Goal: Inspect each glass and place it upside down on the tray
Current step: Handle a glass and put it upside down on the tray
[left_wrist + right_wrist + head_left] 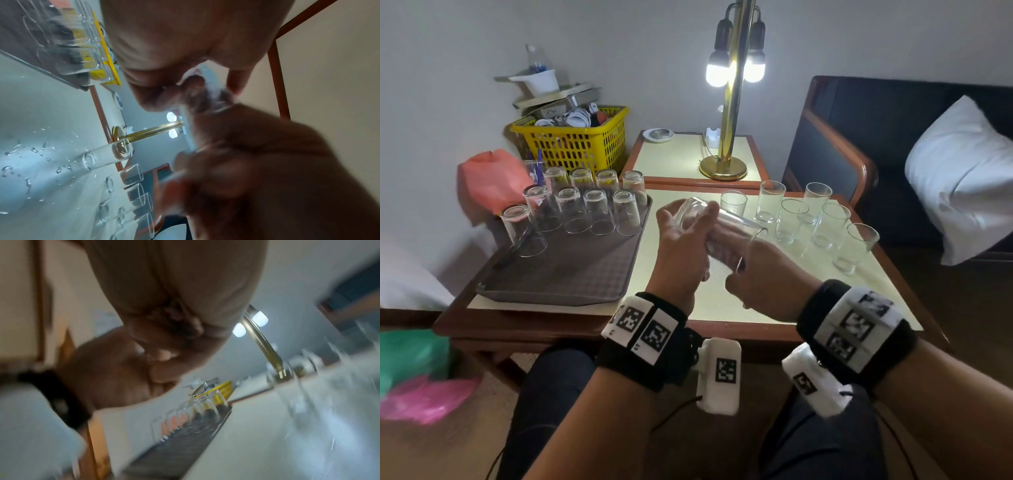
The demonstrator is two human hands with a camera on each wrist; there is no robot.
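Note:
A clear glass [736, 221] lies on its side in the air above the middle of the table, held by both hands. My left hand [690, 222] grips its base end. My right hand [736, 260] holds it from below near the rim, which points right. The left wrist view shows the glass [207, 95] blurred between my fingers. A brown tray [558, 277] at the left carries several glasses [595, 212] standing upside down in rows at its far end. Several upright glasses [828, 226] stand on the right side of the table.
A lit brass lamp [726, 164] stands on a side table behind. A yellow basket [575, 144] and a pink bag [489, 178] sit beyond the tray. A dark chair with a white pillow [959, 178] is at the right. Water drops [30, 151] dot the tabletop.

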